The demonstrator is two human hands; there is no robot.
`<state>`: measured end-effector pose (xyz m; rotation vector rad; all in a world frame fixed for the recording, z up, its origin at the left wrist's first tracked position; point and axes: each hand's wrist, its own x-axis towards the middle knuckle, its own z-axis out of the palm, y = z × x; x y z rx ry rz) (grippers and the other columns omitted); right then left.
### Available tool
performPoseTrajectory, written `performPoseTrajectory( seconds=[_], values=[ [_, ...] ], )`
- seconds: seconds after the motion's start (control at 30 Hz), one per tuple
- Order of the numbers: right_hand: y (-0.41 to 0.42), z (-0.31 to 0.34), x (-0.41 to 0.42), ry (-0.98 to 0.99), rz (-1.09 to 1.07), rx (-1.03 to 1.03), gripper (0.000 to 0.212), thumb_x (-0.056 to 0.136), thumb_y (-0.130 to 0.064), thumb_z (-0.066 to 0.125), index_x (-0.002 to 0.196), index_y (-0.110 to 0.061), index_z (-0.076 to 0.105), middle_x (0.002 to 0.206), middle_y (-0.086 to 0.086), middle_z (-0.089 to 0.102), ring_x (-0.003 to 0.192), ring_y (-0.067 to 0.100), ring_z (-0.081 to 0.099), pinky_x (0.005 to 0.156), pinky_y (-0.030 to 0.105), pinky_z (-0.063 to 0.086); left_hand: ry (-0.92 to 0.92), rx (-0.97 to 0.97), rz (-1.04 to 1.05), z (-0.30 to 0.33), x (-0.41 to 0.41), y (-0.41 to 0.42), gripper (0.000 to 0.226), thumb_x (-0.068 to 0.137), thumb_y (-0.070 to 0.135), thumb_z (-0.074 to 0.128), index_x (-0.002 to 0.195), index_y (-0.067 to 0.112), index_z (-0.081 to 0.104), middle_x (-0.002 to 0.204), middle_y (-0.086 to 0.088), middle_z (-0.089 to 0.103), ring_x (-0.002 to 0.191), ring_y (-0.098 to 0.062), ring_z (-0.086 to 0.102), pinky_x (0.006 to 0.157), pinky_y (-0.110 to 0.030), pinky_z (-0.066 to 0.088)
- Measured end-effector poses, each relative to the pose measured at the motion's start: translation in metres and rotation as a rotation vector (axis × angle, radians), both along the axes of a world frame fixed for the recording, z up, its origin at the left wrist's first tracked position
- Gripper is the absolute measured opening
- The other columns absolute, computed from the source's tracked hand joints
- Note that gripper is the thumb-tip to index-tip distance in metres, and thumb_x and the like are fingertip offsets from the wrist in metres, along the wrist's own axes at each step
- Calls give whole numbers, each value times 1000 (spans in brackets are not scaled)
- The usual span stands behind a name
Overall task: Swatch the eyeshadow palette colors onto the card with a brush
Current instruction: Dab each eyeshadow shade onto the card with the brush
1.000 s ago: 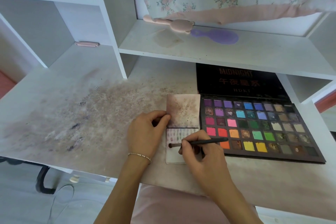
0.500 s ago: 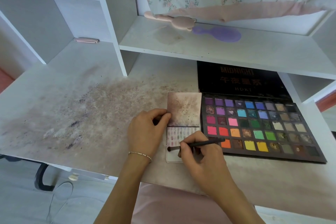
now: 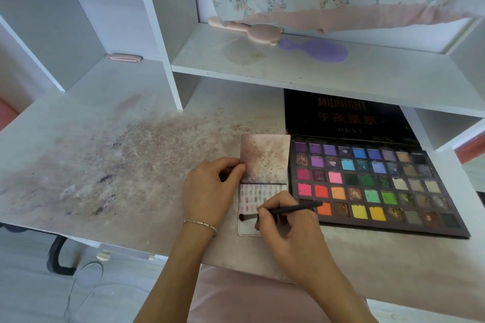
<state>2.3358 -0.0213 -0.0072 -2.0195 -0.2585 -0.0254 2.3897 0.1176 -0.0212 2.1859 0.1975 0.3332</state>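
My right hand (image 3: 286,225) grips the thin black brush (image 3: 282,211) like a pen, fingers curled round its handle, and the dark bristle tip touches the lower left part of the card (image 3: 248,199). The card lies flat on the table (image 3: 105,165), just beside the left edge of the eyeshadow palette (image 3: 372,186), and rows of faint pink, green and mauve swatches already mark its upper part. My left hand (image 3: 210,189) curls at the card's left side, thumb and fingertips pinching the edge of the dusty pink flap (image 3: 265,157) that lies above the card. The palette is open, its black lid propped back under the shelf (image 3: 315,71), with purples and blues along the top rows and pinks, oranges and yellows nearest me. Powder stains smear the table to my left. A pink brush (image 3: 249,30) and a purple hairbrush (image 3: 317,50) lie on the shelf.
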Motion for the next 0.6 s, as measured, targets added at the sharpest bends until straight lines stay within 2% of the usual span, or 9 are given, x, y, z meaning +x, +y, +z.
performPoseTrajectory(
  seconds=[0.13, 0.3, 0.6],
  values=[
    [0, 0, 0, -8, -8, -1, 8, 80, -25, 51, 72, -22, 51, 67, -1, 60, 67, 12, 55, 59, 20, 44, -12, 7, -4, 0, -1, 1, 13, 79, 29, 66, 87, 23, 73, 69, 16, 62, 65, 5, 53, 62, -10, 37],
    [0, 0, -1, 4, 3, 3, 10, 81, -22, 53, 72, -22, 51, 65, 0, 60, 66, 12, 54, 59, 20, 44, -9, 6, -3, 0, 0, 1, 11, 79, 30, 66, 85, 24, 73, 65, 23, 56, 67, 3, 55, 62, -12, 39],
    [-2, 0, -2, 3, 14, -15, 13, 84, -15, 56, 74, -20, 52, 68, 0, 59, 68, 13, 54, 60, 22, 44, -14, -3, -7, 0, -1, 0, 12, 79, 30, 66, 85, 24, 73, 67, 22, 58, 68, 2, 56, 63, -14, 41]
  ],
)
